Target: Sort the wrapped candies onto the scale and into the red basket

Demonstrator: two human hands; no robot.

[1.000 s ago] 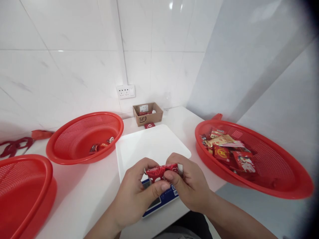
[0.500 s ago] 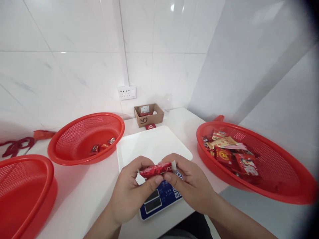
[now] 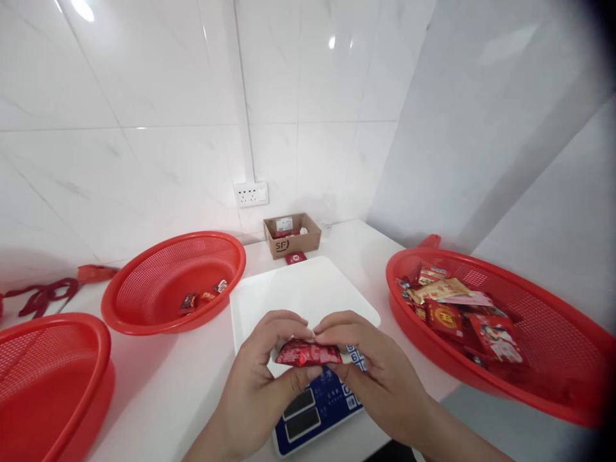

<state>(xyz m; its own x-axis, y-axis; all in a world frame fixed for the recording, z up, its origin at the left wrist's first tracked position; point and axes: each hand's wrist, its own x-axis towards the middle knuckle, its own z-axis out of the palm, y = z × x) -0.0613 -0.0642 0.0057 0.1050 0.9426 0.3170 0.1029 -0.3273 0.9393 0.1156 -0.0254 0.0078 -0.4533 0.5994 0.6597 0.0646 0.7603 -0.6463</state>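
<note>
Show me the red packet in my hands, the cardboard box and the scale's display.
red packet (image 3: 308,353), head view, middle of the wrapper between both hands.
cardboard box (image 3: 293,244), head view, its printed front wall.
scale's display (image 3: 302,414), head view, between the two dark screens.

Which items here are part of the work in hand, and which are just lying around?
In hand: red snack packet, held by left hand and right hand above the scale.
Lying about: cardboard box, red ribbon, wall socket.

Scale (image 3: 303,292) between 2 baskets (image 3: 176,282) (image 3: 505,321)
</note>
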